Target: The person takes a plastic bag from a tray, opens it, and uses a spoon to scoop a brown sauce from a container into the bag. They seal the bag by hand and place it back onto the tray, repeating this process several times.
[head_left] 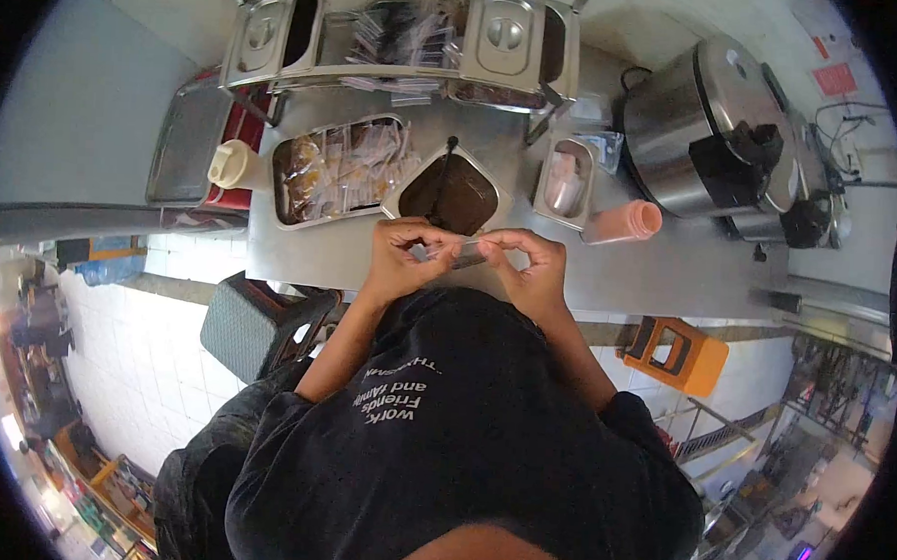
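A small clear plastic bag (469, 252) is stretched between my two hands, near the front edge of the steel table. Its left end is pinched by the fingertips of my left hand (405, 258), and my right hand (530, 268) pinches the other end. Just beyond the hands sits a square metal pan (494, 174) with dark brown contents. A black-handled utensil (446, 170) leans in it, its lower end partly hidden. To the left, a metal tray (280, 195) is heaped with small filled clear bags (345, 170).
A small metal pan (544, 192) holding a bottle and a pink bottle (623, 224) stand to the right, before a large steel cooker (696, 121). At the left is a cream jug (235, 165). A raised rack (327, 72) with lidded pans spans the back. Stools (256, 322) stand below.
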Demonstrator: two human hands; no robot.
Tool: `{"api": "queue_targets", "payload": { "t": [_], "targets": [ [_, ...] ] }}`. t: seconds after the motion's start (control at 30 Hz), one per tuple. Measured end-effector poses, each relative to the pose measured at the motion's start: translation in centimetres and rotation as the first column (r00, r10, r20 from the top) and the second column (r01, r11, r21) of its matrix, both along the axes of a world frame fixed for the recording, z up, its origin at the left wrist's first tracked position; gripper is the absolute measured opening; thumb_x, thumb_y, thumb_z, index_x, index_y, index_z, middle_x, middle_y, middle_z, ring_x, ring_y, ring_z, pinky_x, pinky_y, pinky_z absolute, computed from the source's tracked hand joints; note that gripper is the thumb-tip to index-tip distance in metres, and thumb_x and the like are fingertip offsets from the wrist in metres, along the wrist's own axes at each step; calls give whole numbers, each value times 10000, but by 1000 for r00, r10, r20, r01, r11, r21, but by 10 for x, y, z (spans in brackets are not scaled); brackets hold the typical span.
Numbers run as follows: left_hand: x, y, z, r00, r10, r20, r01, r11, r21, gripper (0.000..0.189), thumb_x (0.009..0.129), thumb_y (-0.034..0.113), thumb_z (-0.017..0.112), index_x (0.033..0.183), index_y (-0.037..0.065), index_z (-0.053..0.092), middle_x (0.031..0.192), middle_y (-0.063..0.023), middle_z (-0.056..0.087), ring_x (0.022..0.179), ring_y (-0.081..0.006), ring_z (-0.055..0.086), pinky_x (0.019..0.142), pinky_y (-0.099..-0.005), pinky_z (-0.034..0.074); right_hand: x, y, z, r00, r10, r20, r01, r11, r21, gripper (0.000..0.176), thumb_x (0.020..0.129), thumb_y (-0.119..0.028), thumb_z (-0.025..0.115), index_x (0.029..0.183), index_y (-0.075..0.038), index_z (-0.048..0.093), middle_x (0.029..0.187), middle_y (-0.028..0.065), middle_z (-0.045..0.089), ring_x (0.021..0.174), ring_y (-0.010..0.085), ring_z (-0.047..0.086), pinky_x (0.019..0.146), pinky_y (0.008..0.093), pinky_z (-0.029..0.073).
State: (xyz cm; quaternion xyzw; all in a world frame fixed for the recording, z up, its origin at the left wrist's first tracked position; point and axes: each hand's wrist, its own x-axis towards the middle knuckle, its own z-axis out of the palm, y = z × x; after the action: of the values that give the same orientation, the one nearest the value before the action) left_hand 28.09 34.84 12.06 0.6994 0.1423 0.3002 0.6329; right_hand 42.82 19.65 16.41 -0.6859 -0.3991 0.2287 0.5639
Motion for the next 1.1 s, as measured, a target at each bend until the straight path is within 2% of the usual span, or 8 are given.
{"api": "queue_targets", "payload": {
  "t": [0.03,0.4,0.6,0.8,0.83,0.93,1.03,1.1],
  "targets": [
    [1,-1,6,999,-2,-48,5,998,69,65,793,47,795,828,-1,769,711,-55,696,628,-94,599,585,-240,447,0,0,1,1000,11,27,-12,1000,12,127,876,-108,779,974,-30,762,887,88,769,778,159,717,747,300,541],
    [7,-12,29,996,89,11,-89,995,44,94,786,88,820,870,50,804,652,-41,666,573,-71,563,545,-235,423,-5,11,0,994,-2,113,-14,989,147,122,853,-106,779,952,-40,751,855,61,751,772,168,698,738,299,541],
    [6,-3,28,995,102,-6,-101,988,116,92,797,110,825,870,58,804,662,-53,684,575,-89,596,556,-244,455,-2,12,3,983,15,185,-27,998,62,105,871,-98,776,955,-38,760,857,81,757,778,160,704,717,293,545],
    [-5,2,13,996,93,3,-93,994,64,71,806,74,807,858,28,791,720,-75,723,633,-112,657,601,-252,498,3,10,-2,995,-98,22,95,991,91,116,907,-98,756,976,-6,756,873,106,766,801,152,734,739,278,550],
    [-7,3,12,995,104,-1,-104,994,39,68,806,65,804,857,23,788,728,-77,728,642,-116,663,609,-253,503,6,9,-3,996,-66,54,63,996,55,132,919,-95,742,991,16,741,885,114,767,809,157,740,762,275,555],
    [-8,1,7,989,144,39,-144,990,2,63,807,46,800,864,22,790,742,-85,734,660,-125,669,623,-255,507,5,11,0,998,22,-67,-17,997,73,135,931,-91,728,1003,23,733,886,111,767,819,154,740,767,274,561],
    [-7,-2,0,980,185,77,-186,982,10,66,801,23,793,866,16,790,739,-89,730,664,-127,667,628,-254,504,4,12,-3,997,59,-55,-55,996,69,117,938,-76,714,999,22,731,888,108,765,825,150,740,765,267,563],
    [-4,-6,0,968,211,134,-201,976,-83,67,786,12,793,852,10,785,729,-82,724,657,-121,658,622,-252,499,1,13,-1,997,60,-57,-55,995,79,109,934,-69,714,993,21,729,888,108,763,821,152,740,758,265,561]
  ]
}}
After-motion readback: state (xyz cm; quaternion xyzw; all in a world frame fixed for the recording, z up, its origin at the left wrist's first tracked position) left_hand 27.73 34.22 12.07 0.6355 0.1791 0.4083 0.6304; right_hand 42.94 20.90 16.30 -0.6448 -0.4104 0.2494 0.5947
